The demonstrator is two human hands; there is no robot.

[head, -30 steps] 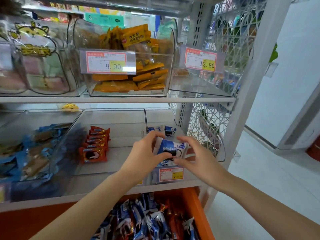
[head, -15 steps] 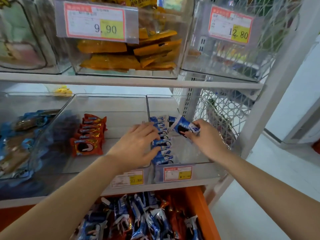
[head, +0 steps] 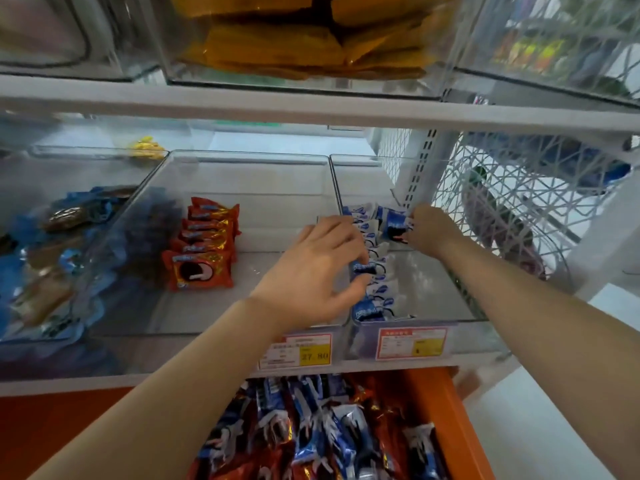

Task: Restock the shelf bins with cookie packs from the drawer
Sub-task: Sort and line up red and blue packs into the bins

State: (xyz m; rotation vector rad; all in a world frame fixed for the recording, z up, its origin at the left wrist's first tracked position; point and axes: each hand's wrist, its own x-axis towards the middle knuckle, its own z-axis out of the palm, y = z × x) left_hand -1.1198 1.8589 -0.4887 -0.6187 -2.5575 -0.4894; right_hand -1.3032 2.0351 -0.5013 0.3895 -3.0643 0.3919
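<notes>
Both arms are reaching into the right bin (head: 433,289) on the lower shelf (head: 207,377). My right hand (head: 431,228) is at the far end of it, fingers curled around one blue cookie pack (head: 394,223), which sits right at the far end of the line, touching the packs next to it. My left hand (head: 318,271) reaches over the wall between the middle and right bins, with the fingers and thumb bent around the middle of the row of blue packs (head: 375,282), so it's gripping those. The row stands on edge along the left wall of that bin, running from near the front all the way back.

The middle bin (head: 277,209) has a short stack of red packs (head: 204,244) on its left side. The left bin (head: 104,237) holds a jumble of blue wrappers, kinda blurry. There's a price tag (head: 412,342) on the front of the right bin and another price tag (head: 301,351) on the middle one.

Below the shelf, the orange drawer (head: 433,410) is open and piled with loose cookie packs (head: 311,431), blue and red mixed together. Up top there's a clear upper bin (head: 450,46) with orange-yellow packs (head: 294,46) in it.
</notes>
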